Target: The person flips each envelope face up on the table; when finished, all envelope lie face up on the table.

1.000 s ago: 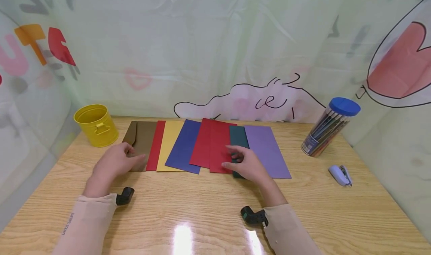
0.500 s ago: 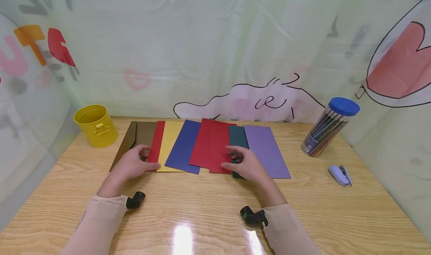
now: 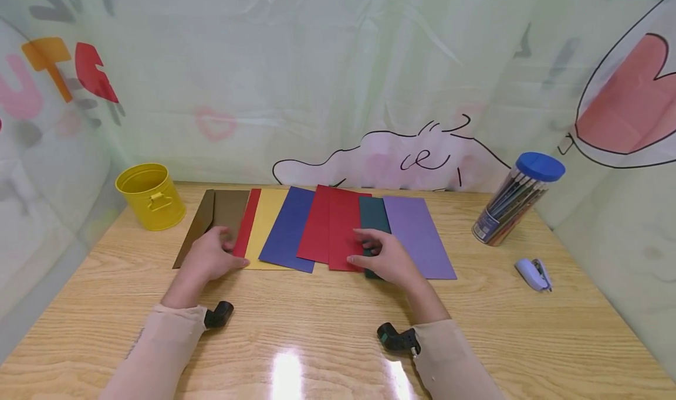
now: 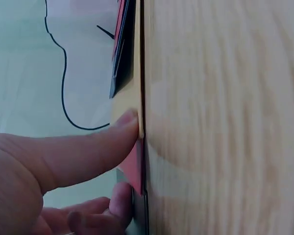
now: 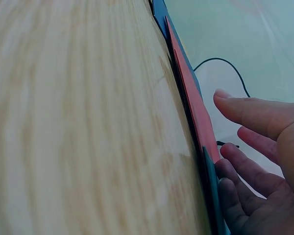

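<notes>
Several coloured paper envelopes lie fanned out on the wooden table (image 3: 317, 341): brown (image 3: 222, 209), a narrow red strip (image 3: 249, 212), yellow (image 3: 269, 218), blue (image 3: 290, 227), a wide red (image 3: 333, 224), dark green (image 3: 374, 212) and purple (image 3: 417, 230). My left hand (image 3: 211, 258) rests on the near ends of the brown and narrow red ones. Its thumb (image 4: 112, 139) presses at the yellow sheet's edge (image 4: 130, 105). My right hand (image 3: 382, 253) lies with relaxed fingers (image 5: 245, 169) on the near ends of the wide red (image 5: 196, 103) and dark green envelopes.
A yellow metal bucket (image 3: 150, 196) stands at the back left. A clear tub of pencils with a blue lid (image 3: 514, 203) leans at the back right, with a small stapler (image 3: 533, 274) in front of it. A printed plastic sheet walls the table on three sides.
My left hand has slid right, from the brown envelope's near end onto the narrow red strip, and the brown envelope's near left corner now shows. The right hand has stayed put.
</notes>
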Action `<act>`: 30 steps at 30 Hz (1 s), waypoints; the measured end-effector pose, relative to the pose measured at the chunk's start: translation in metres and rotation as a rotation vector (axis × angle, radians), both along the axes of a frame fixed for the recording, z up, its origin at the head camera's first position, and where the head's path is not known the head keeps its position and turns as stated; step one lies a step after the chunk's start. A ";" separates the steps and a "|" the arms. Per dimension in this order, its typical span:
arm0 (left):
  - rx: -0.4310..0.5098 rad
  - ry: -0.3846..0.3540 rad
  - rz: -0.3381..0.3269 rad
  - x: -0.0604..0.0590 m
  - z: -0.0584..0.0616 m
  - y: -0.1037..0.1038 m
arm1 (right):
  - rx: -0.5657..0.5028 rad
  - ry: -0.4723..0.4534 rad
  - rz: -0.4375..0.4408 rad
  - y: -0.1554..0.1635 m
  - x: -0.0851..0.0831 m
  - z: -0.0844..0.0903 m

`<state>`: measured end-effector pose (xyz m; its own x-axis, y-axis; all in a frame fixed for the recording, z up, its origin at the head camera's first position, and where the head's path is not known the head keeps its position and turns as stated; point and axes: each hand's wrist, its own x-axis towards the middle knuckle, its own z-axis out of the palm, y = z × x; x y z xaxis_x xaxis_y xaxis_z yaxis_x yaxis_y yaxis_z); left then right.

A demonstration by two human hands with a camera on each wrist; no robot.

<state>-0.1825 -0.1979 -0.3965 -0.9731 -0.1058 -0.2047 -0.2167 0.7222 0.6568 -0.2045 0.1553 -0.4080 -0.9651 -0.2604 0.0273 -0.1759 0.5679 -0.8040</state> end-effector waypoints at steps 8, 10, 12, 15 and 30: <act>0.027 -0.023 -0.045 0.000 0.001 0.001 | 0.005 -0.014 -0.007 0.000 0.000 -0.001; 0.019 -0.012 -0.072 0.001 0.000 0.004 | 0.008 -0.017 -0.007 0.000 0.000 -0.001; -0.009 0.006 -0.097 0.001 0.000 0.006 | 0.008 -0.020 -0.006 0.000 0.000 0.000; -0.069 0.033 -0.137 0.001 0.000 0.009 | 0.007 -0.022 -0.004 0.000 0.000 0.000; -0.126 0.045 -0.171 0.003 0.001 0.013 | 0.023 -0.027 -0.004 -0.001 -0.001 -0.001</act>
<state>-0.1796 -0.1851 -0.3952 -0.9869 0.0396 -0.1567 -0.0567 0.8228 0.5654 -0.2053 0.1541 -0.4091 -0.9664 -0.2571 -0.0050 -0.1521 0.5871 -0.7951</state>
